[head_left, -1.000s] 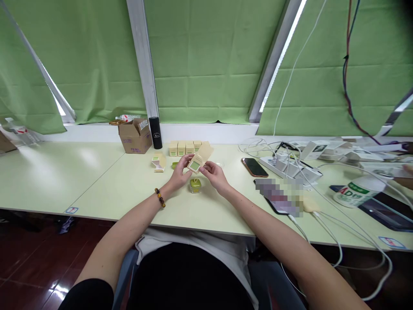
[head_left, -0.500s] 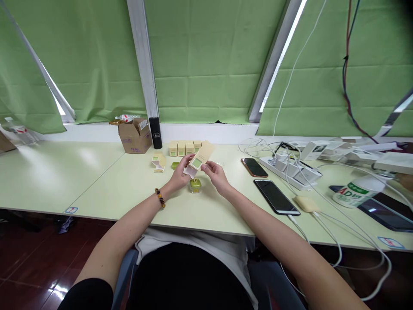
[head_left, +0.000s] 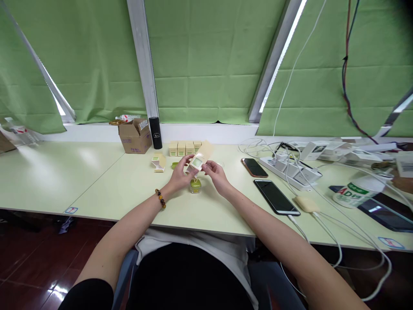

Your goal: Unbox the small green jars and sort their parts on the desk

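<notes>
A small cream carton [head_left: 196,161] with a square window and a raised flap is held above the table between my two hands. My left hand [head_left: 179,173] grips its left side, fingers closed on the card. On the opposite side, the fingers of my right hand [head_left: 215,172] pinch its edge. Just below stands a small green jar [head_left: 195,186] with a loop on its lid. Another green item [head_left: 174,165] lies partly hidden behind my left hand. To the left, an opened cream carton [head_left: 158,162] rests on the table.
Several closed cream boxes [head_left: 181,148] stand in a row at the back. Left of them are a black cylinder [head_left: 155,133] and a cardboard box [head_left: 134,137]. Two phones [head_left: 276,196], a power strip [head_left: 288,172], cables and a white bottle [head_left: 359,190] occupy the right side.
The carton has turned from a flattened look to a squared-out shape, its window now showing light through it. Both hands have stayed nearly in place.
</notes>
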Action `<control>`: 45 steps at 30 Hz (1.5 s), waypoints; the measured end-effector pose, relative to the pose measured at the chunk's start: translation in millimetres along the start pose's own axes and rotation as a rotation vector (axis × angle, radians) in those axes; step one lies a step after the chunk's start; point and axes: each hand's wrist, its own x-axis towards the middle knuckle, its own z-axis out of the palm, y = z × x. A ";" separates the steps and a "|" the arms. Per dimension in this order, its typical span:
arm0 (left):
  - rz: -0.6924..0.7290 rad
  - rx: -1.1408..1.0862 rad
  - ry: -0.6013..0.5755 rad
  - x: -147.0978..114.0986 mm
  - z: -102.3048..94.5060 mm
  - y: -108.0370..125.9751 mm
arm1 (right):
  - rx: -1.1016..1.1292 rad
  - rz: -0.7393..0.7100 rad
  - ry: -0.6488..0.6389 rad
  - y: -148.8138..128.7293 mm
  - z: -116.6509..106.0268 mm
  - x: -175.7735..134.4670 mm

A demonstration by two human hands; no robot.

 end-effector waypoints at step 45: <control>0.044 0.147 0.125 1.9 -2.7 -4.4 | -0.178 -0.401 0.304 -5.0 -7.6 -0.4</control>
